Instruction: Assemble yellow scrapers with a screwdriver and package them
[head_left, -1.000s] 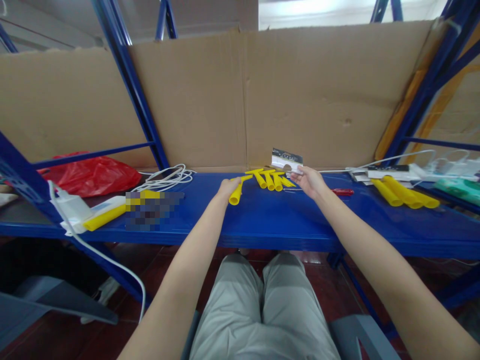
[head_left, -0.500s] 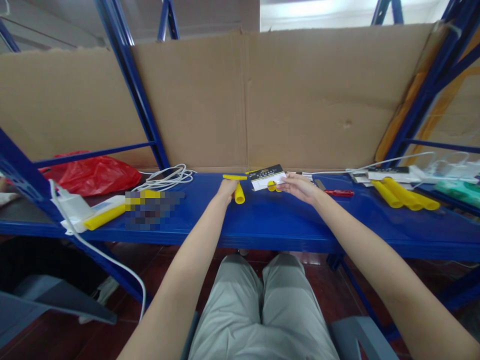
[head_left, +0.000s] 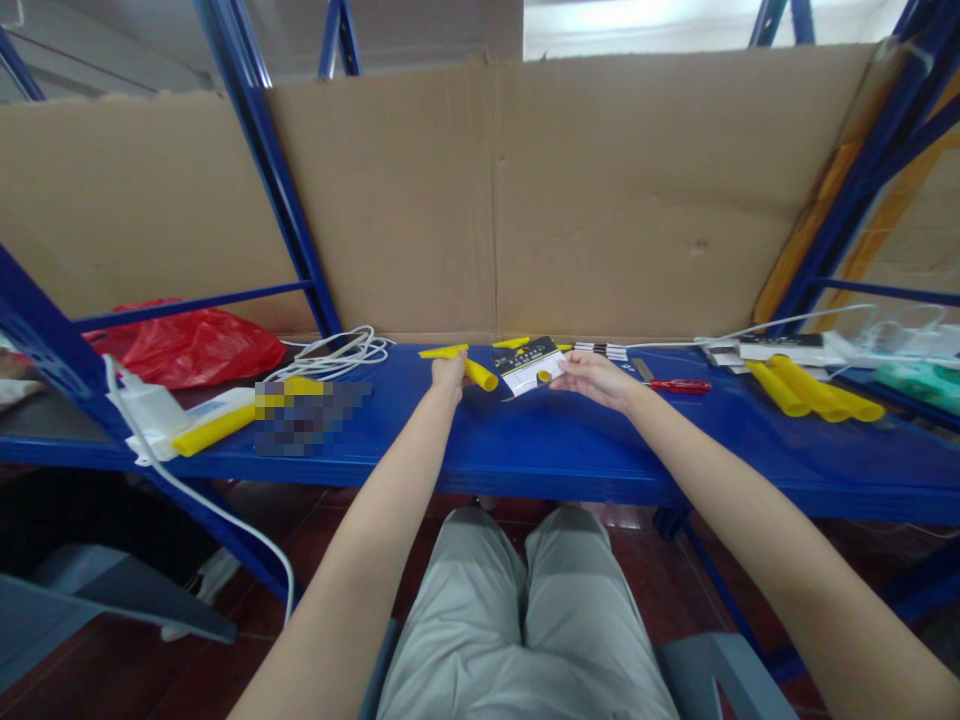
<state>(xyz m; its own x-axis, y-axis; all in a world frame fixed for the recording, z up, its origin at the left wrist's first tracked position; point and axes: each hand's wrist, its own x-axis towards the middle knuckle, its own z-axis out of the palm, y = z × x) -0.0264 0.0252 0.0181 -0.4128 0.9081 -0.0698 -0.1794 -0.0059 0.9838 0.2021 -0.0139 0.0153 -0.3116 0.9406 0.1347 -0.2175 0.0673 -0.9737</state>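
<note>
My left hand is closed round a yellow T-shaped tool with a thick tubular handle. Its flat yellow head shows to the left of my fingers, and the handle's end points right, toward the card. Between the thumb and fingers of my right hand is a black-and-white printed card, held tilted over the table. A round yellow end shows against the card's lower part. Another yellow piece lies behind the card, partly hidden by it.
On the blue table, a red screwdriver and black-and-white strips lie right of centre. Yellow tubes are farther right. Leftward are white cable, a red bag and a power strip. Cardboard stands behind.
The yellow tool in my left hand has turned, its handle end swinging from pointing toward me to pointing right. In my right hand the card has tilted more steeply.
</note>
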